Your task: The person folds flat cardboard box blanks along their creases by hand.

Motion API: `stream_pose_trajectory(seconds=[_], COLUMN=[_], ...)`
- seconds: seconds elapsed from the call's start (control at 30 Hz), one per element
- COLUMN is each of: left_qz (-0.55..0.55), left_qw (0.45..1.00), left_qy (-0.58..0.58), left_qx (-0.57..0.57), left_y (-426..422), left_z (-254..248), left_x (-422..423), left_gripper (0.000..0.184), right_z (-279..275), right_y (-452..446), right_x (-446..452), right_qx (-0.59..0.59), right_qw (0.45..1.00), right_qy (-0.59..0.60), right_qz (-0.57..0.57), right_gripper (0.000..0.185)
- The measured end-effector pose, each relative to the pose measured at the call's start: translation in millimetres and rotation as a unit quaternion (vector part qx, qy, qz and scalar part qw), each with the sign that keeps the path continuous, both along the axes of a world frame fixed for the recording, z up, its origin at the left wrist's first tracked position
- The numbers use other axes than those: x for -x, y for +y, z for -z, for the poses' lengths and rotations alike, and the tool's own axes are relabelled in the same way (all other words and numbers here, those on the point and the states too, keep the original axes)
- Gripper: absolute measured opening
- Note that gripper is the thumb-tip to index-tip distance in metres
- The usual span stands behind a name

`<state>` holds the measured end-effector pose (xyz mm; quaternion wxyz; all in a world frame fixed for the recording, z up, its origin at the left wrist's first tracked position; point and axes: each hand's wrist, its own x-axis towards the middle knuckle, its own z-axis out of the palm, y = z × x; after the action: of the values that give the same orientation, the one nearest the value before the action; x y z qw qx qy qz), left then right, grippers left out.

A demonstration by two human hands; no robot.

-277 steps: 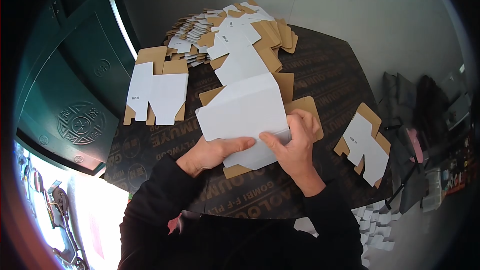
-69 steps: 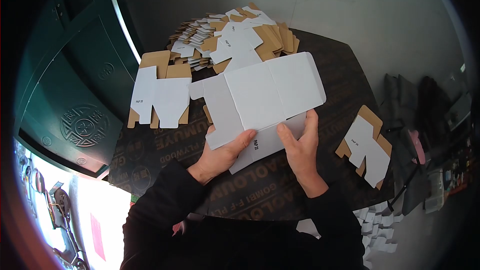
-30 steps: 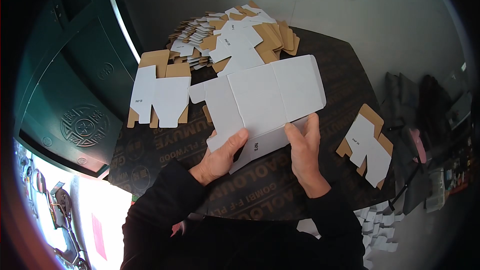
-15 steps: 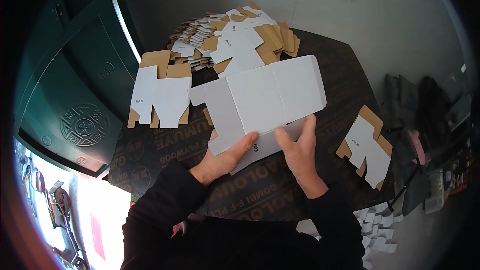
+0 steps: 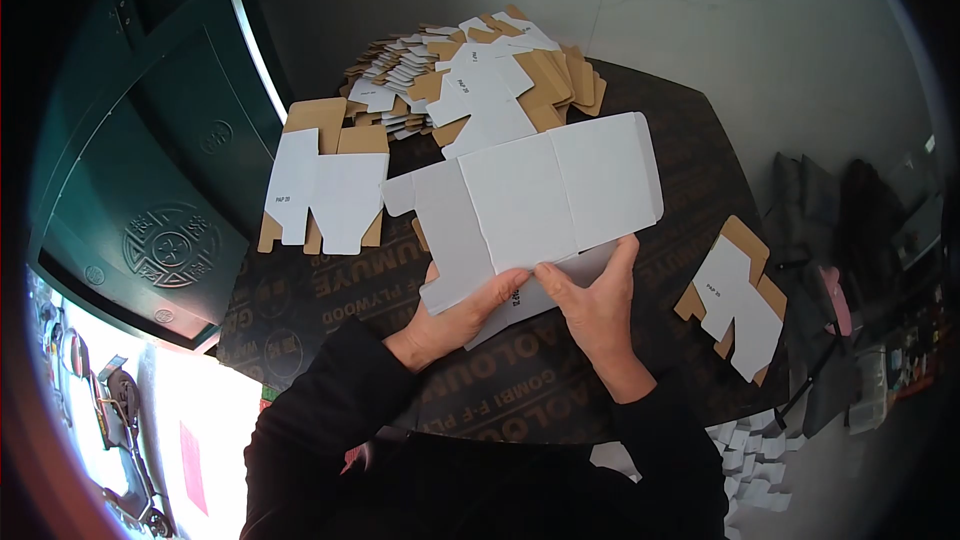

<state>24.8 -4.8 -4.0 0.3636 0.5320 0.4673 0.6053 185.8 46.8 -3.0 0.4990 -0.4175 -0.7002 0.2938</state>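
Note:
A white cardboard box blank [image 5: 520,202], partly folded and creased into panels, is held above the dark table. My left hand [image 5: 455,318] grips its lower left part, thumb on top and fingers hidden beneath. My right hand [image 5: 598,312] is closed on the lower edge, its thumb pressing near the tip of my left thumb and its fingers bent around the near panel. Printed letters show on that near panel, partly covered by the thumbs. A flat white-and-brown box blank [image 5: 328,185] lies left of the held one, and another flat blank [image 5: 738,300] lies to the right.
A heap of flat box blanks [image 5: 480,90] covers the table's far side. The dark plywood table [image 5: 330,300] carries printed lettering. A green door [image 5: 150,200] stands close on the left. White folded pieces [image 5: 760,465] lie below the table at right, near dark bags [image 5: 805,200].
My right thumb has slid left along the near edge of the box blank, up to my left thumb. The blank stays in both hands, almost in the same place.

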Motion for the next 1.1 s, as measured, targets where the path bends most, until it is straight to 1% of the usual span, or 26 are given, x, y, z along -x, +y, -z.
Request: stream_pose_trajectory(seconds=[0.17, 0.2, 0.33, 0.37, 0.43, 0.5, 0.53, 0.67, 0.7, 0.77, 0.83, 0.87, 0.93, 1.0, 1.03, 1.1], left_qz=[-0.006, -0.006, 0.003, 0.003, -0.002, -0.009, -0.011, 0.026, 0.025, 0.155, 0.285, 0.286, 0.334, 0.368, 0.368, 0.345], left_qw=[1.000, 1.000, 0.999, 0.999, 0.982, 0.941, 0.941, 0.974, 0.973, 0.977, 0.956, 0.956, 0.926, 0.854, 0.854, 0.822], left_qy=[-0.005, -0.005, 0.024, 0.024, 0.171, 0.314, 0.314, 0.169, 0.169, 0.105, 0.038, 0.039, -0.166, -0.363, -0.362, -0.450], left_qx=[0.000, -0.001, -0.033, -0.033, -0.082, -0.128, -0.128, -0.151, -0.153, -0.103, -0.050, -0.052, -0.058, -0.062, -0.063, -0.042], left_y=[-1, -1, -1, -2, -3, -5, -5, -5, -6, -6, -6, -5, 0, 3, 4, 6], left_z=[-2, -2, 0, 2, 7, 10, 9, 0, -2, -8, -12, -11, -5, -2, -3, -9], left_x=[0, 1, 3, 5, 11, 15, 15, 6, 9, 22, 31, 30, 26, 24, 24, 26], left_gripper=[0.027, 0.027, 0.030, 0.030, 0.031, 0.032, 0.032, 0.048, 0.048, 0.061, 0.075, 0.075, 0.087, 0.101, 0.101, 0.098], right_z=[-3, -3, 0, -1, -4, -7, -5, 10, 9, 5, 1, 1, 4, 5, 5, 4], right_y=[-2, -1, 0, 0, 0, 1, 3, 22, 23, 25, 26, 27, 31, 33, 32, 31], right_x=[-1, -1, -3, -3, -1, 2, 1, -15, -16, -16, -17, -19, -24, -25, -25, -23], right_qx=[0.025, 0.024, 0.028, 0.028, 0.057, 0.085, 0.084, 0.160, 0.158, 0.174, 0.190, 0.188, 0.201, 0.214, 0.213, 0.205], right_qw=[0.999, 0.999, 0.999, 0.999, 0.988, 0.962, 0.962, 0.901, 0.901, 0.878, 0.852, 0.852, 0.841, 0.830, 0.830, 0.836], right_qy=[0.032, 0.033, 0.015, 0.015, 0.135, 0.251, 0.250, 0.385, 0.384, 0.428, 0.471, 0.471, 0.483, 0.495, 0.494, 0.485], right_qz=[-0.020, -0.020, -0.018, -0.019, -0.043, -0.067, -0.069, -0.121, -0.122, -0.128, -0.130, -0.130, -0.137, -0.144, -0.145, -0.152], right_gripper=[0.059, 0.059, 0.048, 0.048, 0.043, 0.039, 0.039, 0.038, 0.038, 0.036, 0.036, 0.036, 0.036, 0.036, 0.036, 0.036])
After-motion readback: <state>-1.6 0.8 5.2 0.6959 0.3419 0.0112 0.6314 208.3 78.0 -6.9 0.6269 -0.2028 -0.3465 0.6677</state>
